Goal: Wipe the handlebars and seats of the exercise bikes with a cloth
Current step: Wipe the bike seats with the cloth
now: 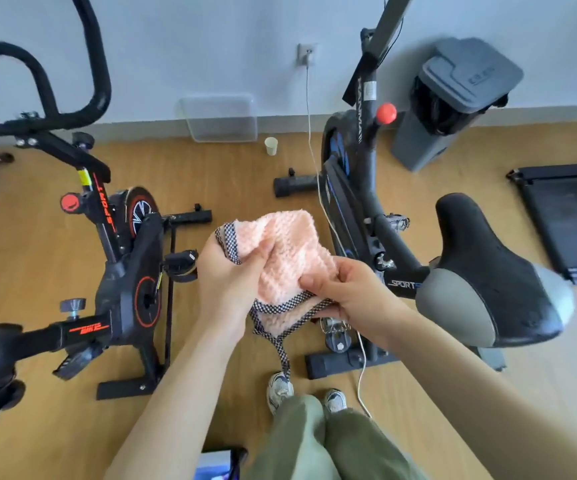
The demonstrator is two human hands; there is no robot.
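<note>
**Two bikes, one cloth, both hands on it**

Two exercise bikes stand side by side on the wooden floor (38,237), facing the wall. The red-trimmed bike (121,271) is on the person's left and the blue-trimmed bike (366,188) on the right. The black looped handlebars (38,74) of the left one rise at the upper left. The black and grey seat (488,271) of the right one sits just beside the right forearm, untouched. A grey bin (453,98) stands by the wall behind the right bike.

The pink cloth (287,244) with checked edging is held bunched in the air between the bikes, and a strip of edging hangs below it. The left hand (231,271) has its grip closed, fingers curled into the cloth's left side. The right hand (346,292) pinches the lower right edge between thumb and fingers. A paper cup (271,146) stands on the floor near the wall.
</note>
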